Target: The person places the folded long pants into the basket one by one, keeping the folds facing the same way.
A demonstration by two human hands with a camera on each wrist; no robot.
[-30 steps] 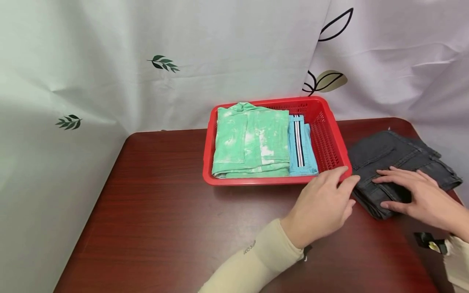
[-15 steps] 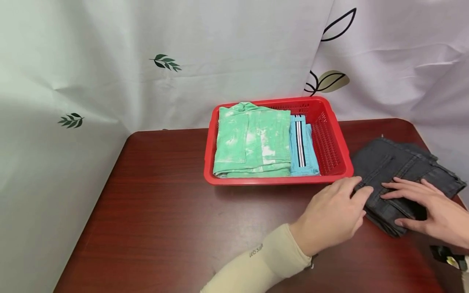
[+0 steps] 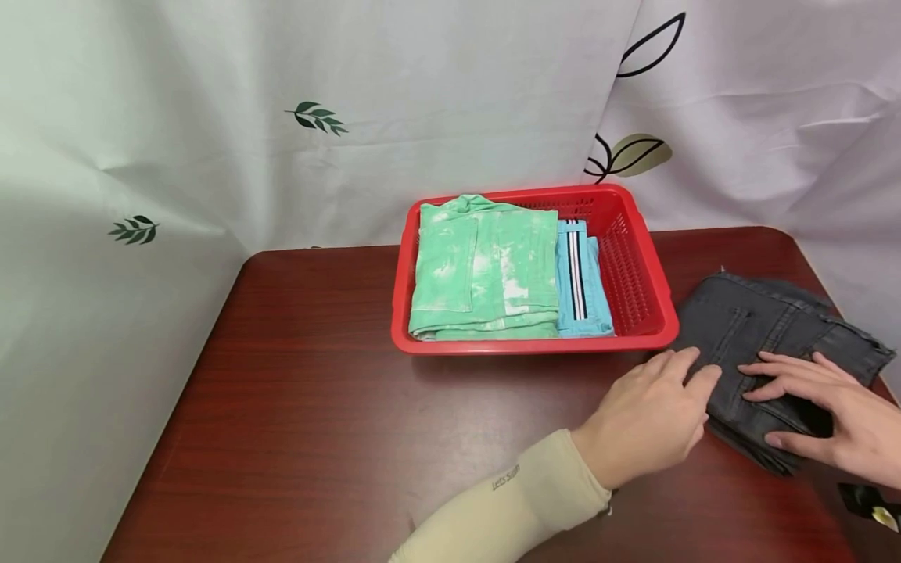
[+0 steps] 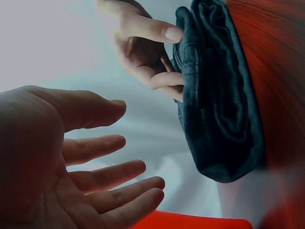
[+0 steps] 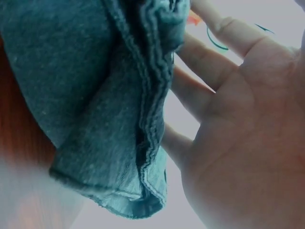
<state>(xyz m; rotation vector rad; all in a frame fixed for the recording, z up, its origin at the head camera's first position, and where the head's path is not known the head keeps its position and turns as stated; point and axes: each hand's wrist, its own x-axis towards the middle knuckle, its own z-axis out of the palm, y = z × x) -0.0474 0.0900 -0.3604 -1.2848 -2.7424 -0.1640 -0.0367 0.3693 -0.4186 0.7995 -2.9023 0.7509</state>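
Observation:
Folded dark grey jeans (image 3: pixel 756 336) lie on the table's right side, layered edges toward the left hand in the left wrist view. On top of them rest the fingertips of my right hand (image 3: pixel 831 407), thumb near the front edge, fingers spread. My left hand (image 3: pixel 647 414) hovers beside their left edge. Its fingers are loosely bent with nothing between them, apart from the jeans (image 4: pixel 214 105) in the left wrist view. Close up in the right wrist view, a rolled, seamed end of the jeans (image 5: pixel 105 119) hangs beside the right palm (image 5: pixel 238 129).
A red plastic basket (image 3: pixel 531 346) stands at the back of the dark wood table (image 3: pixel 317 438). Inside lie a folded green-and-white garment (image 3: pixel 486 270) and a folded light blue one (image 3: pixel 584 277) with a striped band. A white leaf-patterned curtain (image 3: pixel 436 94) hangs behind.
The jeans have slid toward the front and slightly right, away from the basket's corner, with the right hand on them. The left hand has moved right and nearer the front.

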